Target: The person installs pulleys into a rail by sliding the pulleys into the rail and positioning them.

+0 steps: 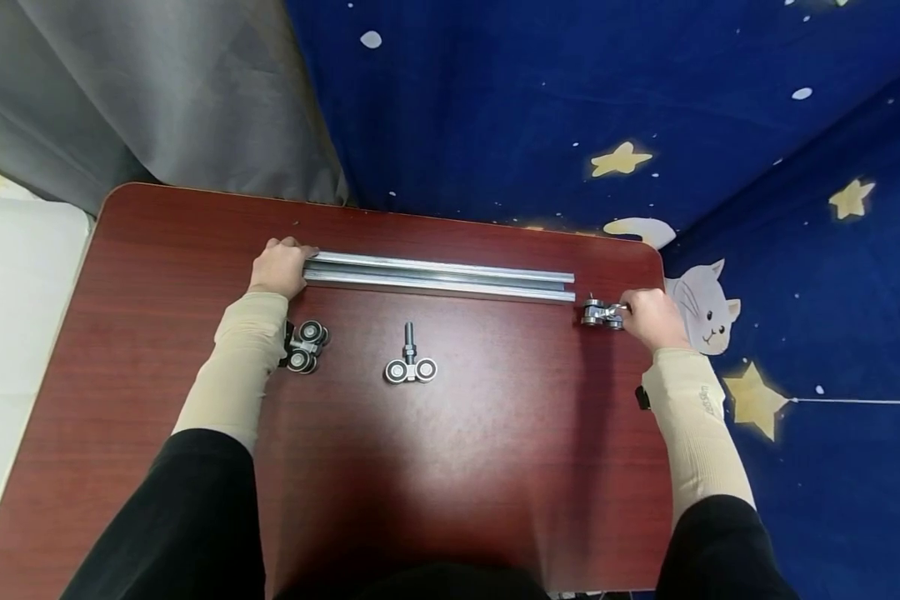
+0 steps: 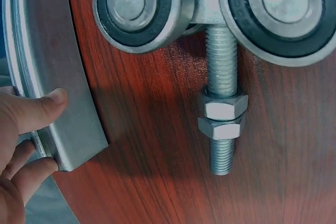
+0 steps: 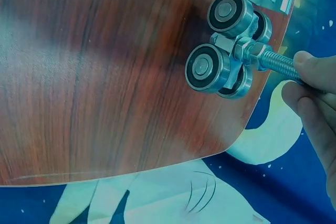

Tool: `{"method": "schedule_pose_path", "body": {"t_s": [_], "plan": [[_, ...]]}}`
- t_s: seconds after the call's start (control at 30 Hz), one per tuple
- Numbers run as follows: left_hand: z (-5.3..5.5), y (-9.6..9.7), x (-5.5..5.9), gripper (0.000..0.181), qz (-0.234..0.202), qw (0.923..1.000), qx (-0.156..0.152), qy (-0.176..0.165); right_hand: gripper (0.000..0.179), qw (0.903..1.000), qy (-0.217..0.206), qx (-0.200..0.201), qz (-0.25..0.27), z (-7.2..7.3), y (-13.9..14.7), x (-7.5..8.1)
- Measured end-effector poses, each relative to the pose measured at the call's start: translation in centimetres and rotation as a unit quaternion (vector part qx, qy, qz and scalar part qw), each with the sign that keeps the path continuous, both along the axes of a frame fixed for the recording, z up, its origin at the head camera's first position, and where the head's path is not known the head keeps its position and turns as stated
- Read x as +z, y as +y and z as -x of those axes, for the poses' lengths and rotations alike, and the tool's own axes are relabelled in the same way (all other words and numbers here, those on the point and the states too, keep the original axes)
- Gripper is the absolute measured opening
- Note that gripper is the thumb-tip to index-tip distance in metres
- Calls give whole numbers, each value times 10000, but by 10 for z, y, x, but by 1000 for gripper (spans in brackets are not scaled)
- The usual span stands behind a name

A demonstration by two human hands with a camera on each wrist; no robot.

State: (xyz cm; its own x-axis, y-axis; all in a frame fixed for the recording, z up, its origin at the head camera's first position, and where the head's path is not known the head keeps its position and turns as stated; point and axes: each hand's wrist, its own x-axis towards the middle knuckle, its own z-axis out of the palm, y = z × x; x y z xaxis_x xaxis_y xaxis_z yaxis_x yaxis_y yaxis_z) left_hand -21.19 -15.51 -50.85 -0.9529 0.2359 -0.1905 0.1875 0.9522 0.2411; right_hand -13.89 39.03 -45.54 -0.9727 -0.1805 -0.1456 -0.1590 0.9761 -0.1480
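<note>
A silvery metal channel track [image 1: 435, 287] lies near the back of the table, its slot between two lips. My left hand [image 1: 279, 268] grips its left end, thumb on one face and fingertips at the other side in the left wrist view. Just off the track's right end, my right hand [image 1: 654, 318] pinches the threaded bolt [image 3: 281, 65] of a roller trolley [image 3: 226, 45] with several bearing wheels. A second trolley [image 1: 410, 367] sits mid-table, bolt pointing to the back. Beside my left wrist is a third trolley [image 1: 305, 346], its bolt [image 2: 222, 66] carrying two nuts.
The reddish-brown wooden table [image 1: 480, 450] has rounded corners. A blue star-patterned curtain [image 1: 495, 108] hangs behind and to the right, a grey curtain [image 1: 195, 92] at back left. A white surface [image 1: 15, 333] adjoins the left edge.
</note>
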Motion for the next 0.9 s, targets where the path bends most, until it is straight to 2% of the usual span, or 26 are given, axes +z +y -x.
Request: {"method": "schedule_pose_path", "body": {"t_s": [0.23, 0.47, 0.7, 0.9], "plan": [[0, 2, 2, 49, -51, 10000, 83, 23, 4, 9999, 89, 6, -81, 11, 2, -1], [-1, 0, -1, 48, -61, 9999, 126, 89, 5, 9998, 147, -26, -96, 22, 0, 0], [-2, -2, -2, 49, -71, 9998, 115, 162, 7, 9997, -6, -89, -230, 31, -8, 0], [-1, -1, -2, 51, -62, 9997, 196, 93, 8, 9995, -71, -208, -237, 35, -12, -5]]}}
